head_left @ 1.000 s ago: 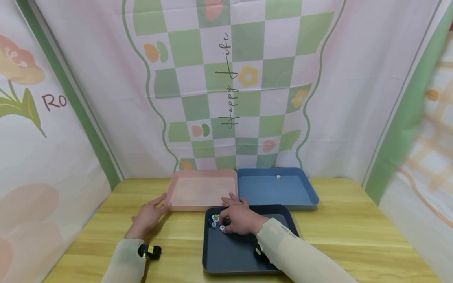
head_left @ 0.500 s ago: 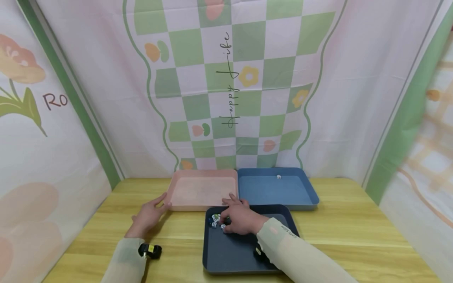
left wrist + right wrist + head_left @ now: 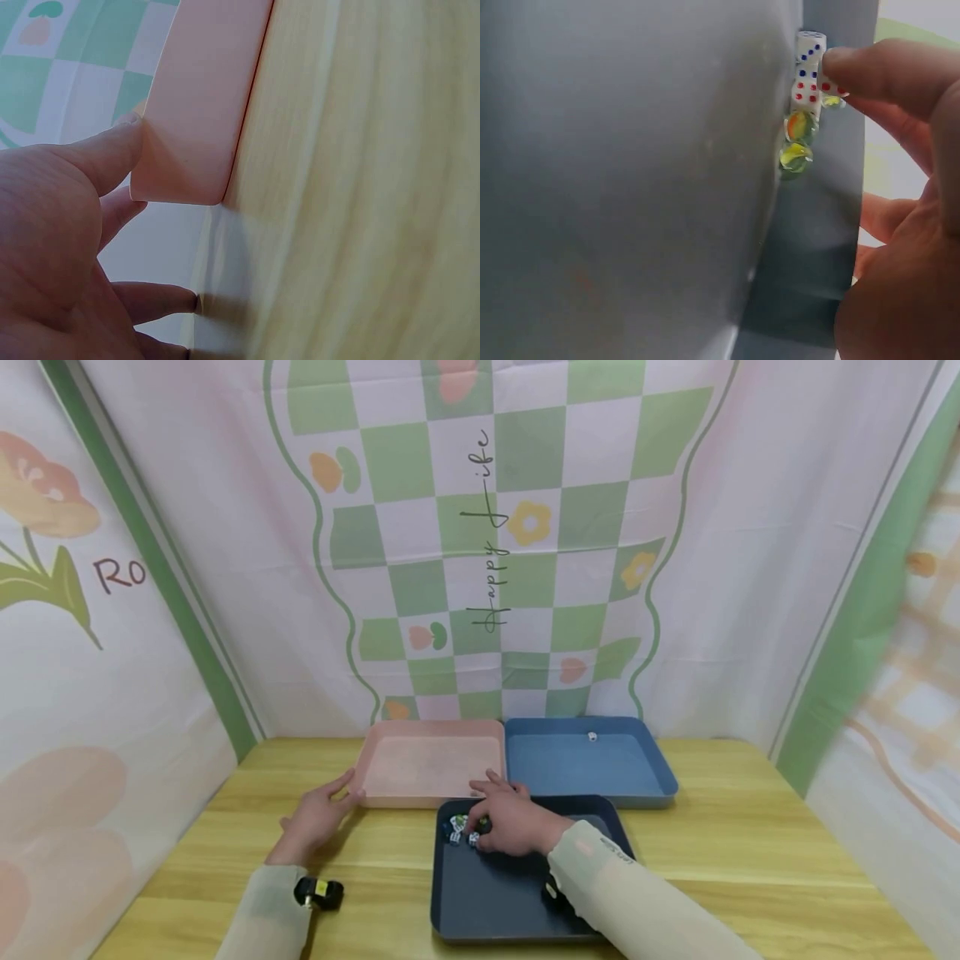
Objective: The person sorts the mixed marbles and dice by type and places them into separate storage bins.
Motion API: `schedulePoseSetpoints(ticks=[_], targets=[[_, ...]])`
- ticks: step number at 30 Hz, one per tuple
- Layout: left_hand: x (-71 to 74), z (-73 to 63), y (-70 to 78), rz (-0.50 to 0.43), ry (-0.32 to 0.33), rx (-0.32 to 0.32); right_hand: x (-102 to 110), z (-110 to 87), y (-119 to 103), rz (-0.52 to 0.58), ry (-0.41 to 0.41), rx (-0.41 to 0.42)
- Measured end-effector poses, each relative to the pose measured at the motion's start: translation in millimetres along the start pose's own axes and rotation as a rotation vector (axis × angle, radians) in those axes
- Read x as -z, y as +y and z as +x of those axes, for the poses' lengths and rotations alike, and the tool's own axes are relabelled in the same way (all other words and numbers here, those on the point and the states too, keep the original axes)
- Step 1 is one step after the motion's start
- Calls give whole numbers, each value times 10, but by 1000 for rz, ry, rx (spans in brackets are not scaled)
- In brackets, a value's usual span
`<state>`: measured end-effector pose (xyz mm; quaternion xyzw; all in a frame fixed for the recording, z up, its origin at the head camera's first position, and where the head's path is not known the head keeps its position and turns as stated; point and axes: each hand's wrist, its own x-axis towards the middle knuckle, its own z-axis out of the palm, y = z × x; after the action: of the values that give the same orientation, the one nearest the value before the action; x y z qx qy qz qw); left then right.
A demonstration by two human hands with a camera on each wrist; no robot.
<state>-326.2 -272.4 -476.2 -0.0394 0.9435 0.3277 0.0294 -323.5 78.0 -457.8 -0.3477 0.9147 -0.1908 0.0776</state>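
My left hand [image 3: 317, 818] rests against the near left corner of the pink tray [image 3: 199, 112], thumb and forefinger touching its wall and the other fingers spread. Over the dark grey tray [image 3: 487, 902], my right hand [image 3: 513, 818] reaches to the far left part. Its thumb and forefinger pinch a white die [image 3: 833, 88], mostly covered by the thumb in the right wrist view. Beside it lie white dice [image 3: 805, 84] with blue and red dots and clear glass marbles [image 3: 796, 157] with yellow and orange swirls, against the tray wall.
A blue tray [image 3: 577, 772] stands right of the pink one, with a single white die [image 3: 592, 737] near its far wall. All three trays stand on a wooden table [image 3: 750, 860]. A printed curtain [image 3: 450, 568] hangs directly behind.
Both hands stay almost where they were. The die at my right fingertips has shifted slightly towards the far side and the fingers.
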Motion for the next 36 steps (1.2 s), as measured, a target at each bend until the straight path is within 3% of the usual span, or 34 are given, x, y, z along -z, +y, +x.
schedulePoseSetpoints(ticks=[7, 15, 19, 22, 26, 29, 36], targets=[[20, -22, 14, -6, -2, -7, 114, -30, 30, 124, 46, 2], [21, -44, 10, -6, -5, -2, 265, -49, 200, 443, 103, 8], [15, -43, 13, -5, -6, -7, 348, -90, 329, 479, 160, -22], [12, -46, 17, -7, -7, 1, 439, -117, 435, 496, 210, -119], [3, -34, 9, -4, -7, 7, 663, -173, 587, 547, 364, -381], [-3, -15, 5, -5, -8, 8, 850, -245, 725, 535, 482, -521], [6, -8, 15, -9, -7, 5, 1116, -434, 997, 462, 553, -557]])
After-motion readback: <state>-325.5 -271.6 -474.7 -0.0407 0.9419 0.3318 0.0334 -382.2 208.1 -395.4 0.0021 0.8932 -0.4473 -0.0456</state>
